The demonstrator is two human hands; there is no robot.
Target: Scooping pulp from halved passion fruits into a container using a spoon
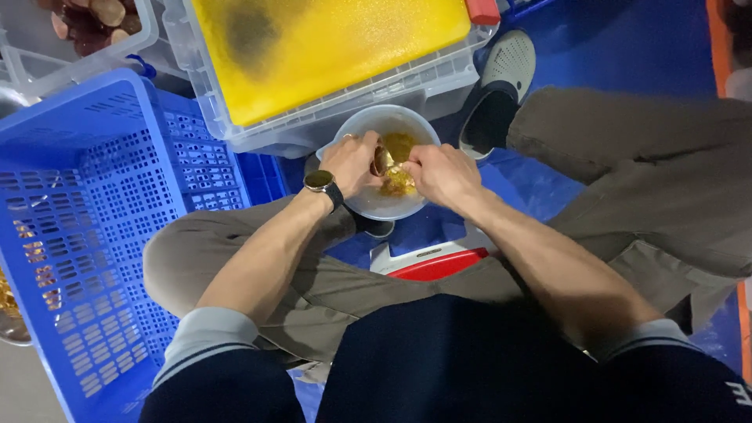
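Note:
Both hands work over a pale round bowl (368, 125) on the blue floor between my knees. My left hand (351, 160), with a dark watch (321, 182) on the wrist, grips a small brown rounded piece (381, 160) over the bowl. My right hand (439, 174) is closed on the same piece from the other side. Yellowish peelings or flesh (399, 145) lie inside the bowl under the fingers. What exactly the piece is cannot be told.
A blue slotted crate (102, 235) lies on its side at left. A clear bin with a yellow board (329, 47) on it stands behind the bowl. A clear tub of brown pieces (86, 23) sits far left. A red-and-white lid (435, 262) lies by my knee. My grey clog (501, 86) rests at right.

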